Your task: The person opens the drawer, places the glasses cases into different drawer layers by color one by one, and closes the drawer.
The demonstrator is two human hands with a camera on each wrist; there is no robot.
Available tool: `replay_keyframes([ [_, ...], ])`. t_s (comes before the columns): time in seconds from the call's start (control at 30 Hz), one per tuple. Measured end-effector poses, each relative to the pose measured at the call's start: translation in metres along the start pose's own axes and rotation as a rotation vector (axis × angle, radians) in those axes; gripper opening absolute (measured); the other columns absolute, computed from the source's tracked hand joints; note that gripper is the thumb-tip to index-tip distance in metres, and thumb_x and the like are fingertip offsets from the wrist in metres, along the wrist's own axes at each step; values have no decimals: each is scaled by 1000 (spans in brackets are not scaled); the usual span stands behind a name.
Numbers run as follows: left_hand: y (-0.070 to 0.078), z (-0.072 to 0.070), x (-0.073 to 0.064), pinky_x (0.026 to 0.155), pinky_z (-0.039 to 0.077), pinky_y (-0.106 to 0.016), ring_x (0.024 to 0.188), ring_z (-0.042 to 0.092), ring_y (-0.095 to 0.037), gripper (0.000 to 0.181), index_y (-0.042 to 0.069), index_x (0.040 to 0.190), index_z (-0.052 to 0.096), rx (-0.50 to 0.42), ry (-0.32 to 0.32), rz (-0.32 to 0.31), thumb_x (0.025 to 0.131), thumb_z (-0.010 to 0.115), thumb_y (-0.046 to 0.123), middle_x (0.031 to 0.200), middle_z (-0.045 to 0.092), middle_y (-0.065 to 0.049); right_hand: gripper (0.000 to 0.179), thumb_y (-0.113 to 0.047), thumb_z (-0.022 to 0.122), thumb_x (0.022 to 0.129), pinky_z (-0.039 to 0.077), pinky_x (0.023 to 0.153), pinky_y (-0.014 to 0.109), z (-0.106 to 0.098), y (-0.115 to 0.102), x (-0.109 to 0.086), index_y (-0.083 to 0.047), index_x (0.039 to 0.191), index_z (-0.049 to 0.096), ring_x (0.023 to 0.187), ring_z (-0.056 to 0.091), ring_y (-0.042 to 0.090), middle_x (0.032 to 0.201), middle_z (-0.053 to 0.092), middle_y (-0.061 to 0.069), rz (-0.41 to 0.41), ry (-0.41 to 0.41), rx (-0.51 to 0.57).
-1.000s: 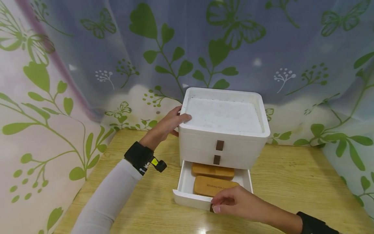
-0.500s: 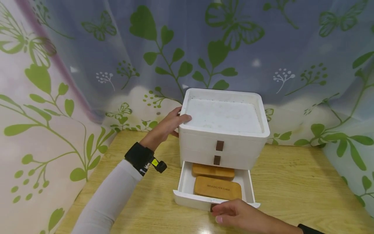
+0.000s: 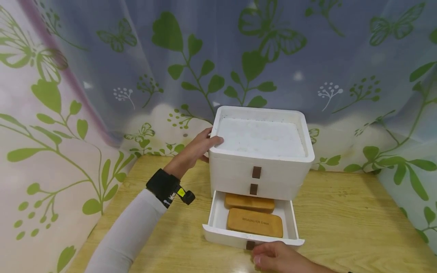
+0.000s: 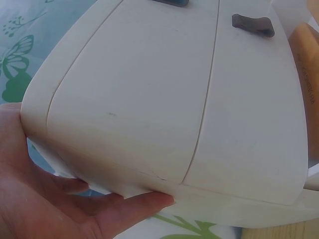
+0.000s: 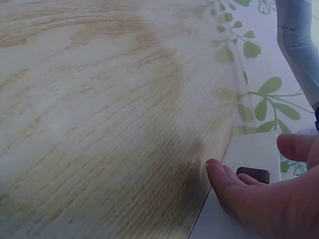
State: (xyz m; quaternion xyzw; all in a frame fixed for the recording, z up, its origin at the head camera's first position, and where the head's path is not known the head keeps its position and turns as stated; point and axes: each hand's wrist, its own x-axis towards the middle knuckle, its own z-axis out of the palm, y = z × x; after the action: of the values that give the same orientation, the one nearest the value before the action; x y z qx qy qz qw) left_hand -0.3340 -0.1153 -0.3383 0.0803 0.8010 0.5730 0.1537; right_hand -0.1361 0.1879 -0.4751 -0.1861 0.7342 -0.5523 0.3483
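Note:
A white tabletop drawer unit (image 3: 250,176) stands on the table, its lowest drawer (image 3: 225,240) pulled out. Inside lie two tan, rounded oblong cases (image 3: 255,222), the front one lettered. My left hand (image 3: 196,149) grips the unit's left side, thumb over the top rim and fingers against the side wall (image 4: 144,169). Just right of the open drawer's brown pull tab (image 3: 250,245) is my right hand (image 3: 278,258), its fingers loosely bent and apart from the tab. In the right wrist view, thumb and fingers stand apart near that tab (image 5: 253,174).
Two closed drawers with brown tabs (image 3: 257,172) sit above the open one. The unit's top is a shallow, rimmed tray (image 3: 261,138). A leaf-and-butterfly patterned curtain (image 3: 136,76) hangs close behind and beside the wooden table (image 3: 348,212).
My right hand has let go of the drawer's pull tab and moved slightly down and right, uncovering the front case. The left hand keeps its place on the unit.

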Motion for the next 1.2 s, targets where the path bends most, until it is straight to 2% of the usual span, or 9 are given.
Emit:
replay_keyframes([
  [0.1, -2, 1, 1, 95, 59, -53, 132, 59, -34, 76, 26, 166, 21, -2, -4, 3, 102, 57, 47, 154, 49, -10, 50, -22, 61, 103, 54, 84, 17, 1, 2, 0, 22, 126, 58, 105, 67, 17, 119, 70, 29, 8, 17, -3],
  [0.17, -3, 1, 1, 94, 59, -52, 132, 59, -34, 76, 26, 166, 21, -4, -5, 6, 102, 57, 47, 154, 49, -10, 50, -21, 60, 103, 57, 87, 23, 1, 4, -1, 23, 125, 58, 106, 67, 20, 118, 70, 30, 17, 26, -7],
  [0.33, -3, 1, 1, 95, 59, -53, 131, 60, -34, 76, 26, 166, 21, -2, -5, 12, 102, 57, 47, 153, 50, -10, 53, -24, 60, 103, 58, 95, 34, 1, 7, -1, 22, 129, 57, 115, 66, 28, 125, 68, 31, 43, 21, 4],
  [0.5, -1, 1, 0, 95, 59, -54, 129, 61, -34, 76, 25, 165, 22, -6, 0, 17, 102, 57, 47, 151, 51, -10, 54, -22, 62, 102, 56, 94, 22, 4, 9, 2, 21, 133, 54, 118, 67, 20, 133, 66, 29, 17, -22, 82],
  [0.67, 1, 2, 0, 95, 59, -54, 130, 61, -33, 75, 26, 166, 22, -10, -4, 20, 102, 57, 46, 151, 51, -10, 35, -20, 61, 103, 58, 80, 17, 10, 9, 5, 12, 118, 60, 95, 68, 7, 109, 74, 7, 39, -51, 249],
  [0.77, 2, 2, 0, 95, 59, -55, 130, 60, -34, 75, 26, 166, 21, -12, -7, 22, 102, 57, 45, 152, 51, -10, 28, -25, 59, 106, 58, 75, 17, 13, 10, 8, 3, 107, 64, 86, 67, 5, 97, 74, 1, 46, -44, 257],
  [0.87, 2, 2, 0, 96, 58, -56, 131, 60, -34, 75, 25, 166, 21, -16, -9, 29, 102, 56, 44, 152, 50, -10, 34, -29, 54, 109, 59, 76, 17, 14, 10, 11, 3, 104, 66, 86, 69, 6, 95, 74, -1, 48, -41, 292],
  [1.03, 0, 0, 0, 96, 58, -58, 132, 59, -35, 73, 25, 166, 22, -21, -13, 33, 103, 56, 43, 153, 50, -11, 47, -31, 46, 112, 60, 80, 18, 17, 13, 17, 10, 111, 67, 88, 70, 6, 93, 74, -4, 18, -62, 369],
  [1.2, -1, 0, 1, 96, 58, -58, 132, 59, -35, 73, 25, 165, 22, -23, -12, 34, 103, 55, 43, 153, 50, -10, 48, -38, 46, 112, 59, 78, 19, 22, 13, 21, 4, 108, 70, 85, 69, 7, 89, 74, -4, 67, -19, 377],
])
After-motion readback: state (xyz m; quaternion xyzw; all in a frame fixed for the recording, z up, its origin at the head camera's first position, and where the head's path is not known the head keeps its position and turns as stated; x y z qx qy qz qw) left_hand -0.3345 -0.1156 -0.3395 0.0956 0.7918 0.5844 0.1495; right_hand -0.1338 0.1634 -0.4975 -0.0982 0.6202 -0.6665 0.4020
